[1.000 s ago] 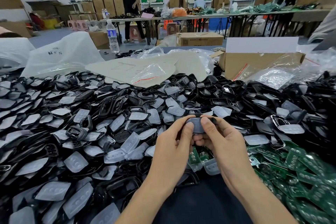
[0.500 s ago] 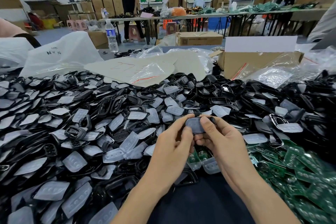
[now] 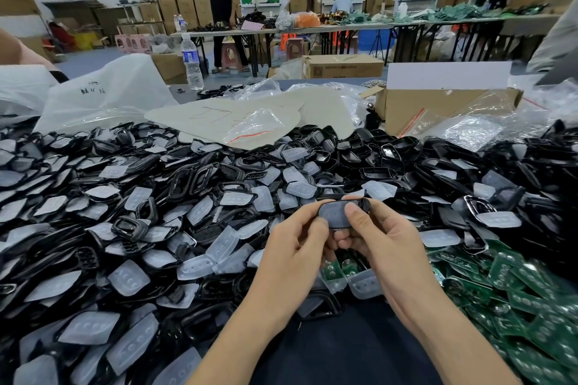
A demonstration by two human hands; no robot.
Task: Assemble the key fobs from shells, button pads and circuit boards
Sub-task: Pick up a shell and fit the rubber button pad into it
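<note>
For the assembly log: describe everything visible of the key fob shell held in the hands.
The key fob shell is a glossy black frame, seemingly plastic, rounded oblong, held crosswise above the heaped parts. A translucent grey button pad with faint round bumps fills its opening. The left hand pinches its left end; the right hand holds its right end, thumb pressing on the pad. Its underside is hidden.

Table (image 3: pixel 184 96) under shells (image 3: pixel 194 178), pads (image 3: pixel 128 281) (boards (image 3: pixel 516 284) right)
</note>
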